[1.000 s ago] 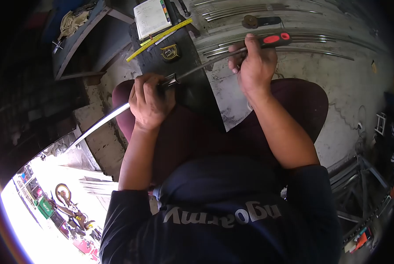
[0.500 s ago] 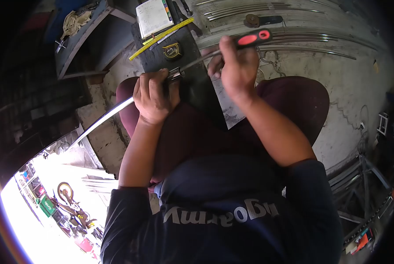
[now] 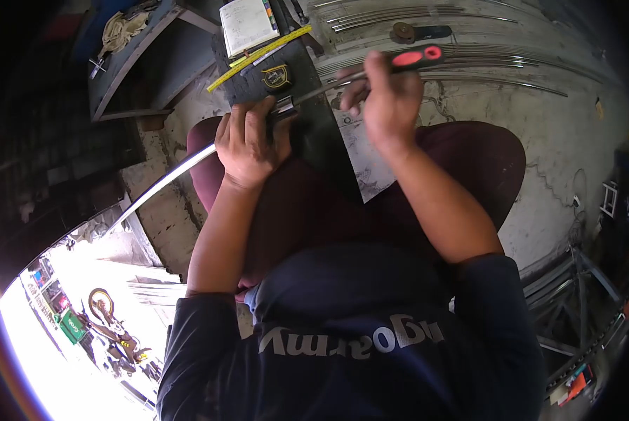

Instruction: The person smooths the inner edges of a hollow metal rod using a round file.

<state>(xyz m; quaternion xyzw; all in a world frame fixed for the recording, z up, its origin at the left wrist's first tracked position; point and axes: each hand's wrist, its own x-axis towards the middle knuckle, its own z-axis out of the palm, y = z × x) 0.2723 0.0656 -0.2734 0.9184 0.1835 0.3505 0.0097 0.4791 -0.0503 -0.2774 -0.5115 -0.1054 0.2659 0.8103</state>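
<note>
My left hand is wrapped round a long shiny metal tube, close to its upper end. The tube slants down to the left, toward the bright doorway. My right hand, slightly blurred, grips what looks like a slim file with a black-and-red handle. Its thin shaft points down-left, and its tip meets the tube's mouth; whether it reaches inside is not clear. Just beyond the tube's end, a black-and-yellow tape measure lies on a dark narrow bench between my knees.
An open notebook and a yellow ruler lie at the bench's far end. Several thin metal rods and a tool with a round disc are on the floor. A metal frame stands left; a motorbike is outside.
My right hand and the file have shifted slightly right and up. The tube and my left hand have moved a little to the right with the view.
</note>
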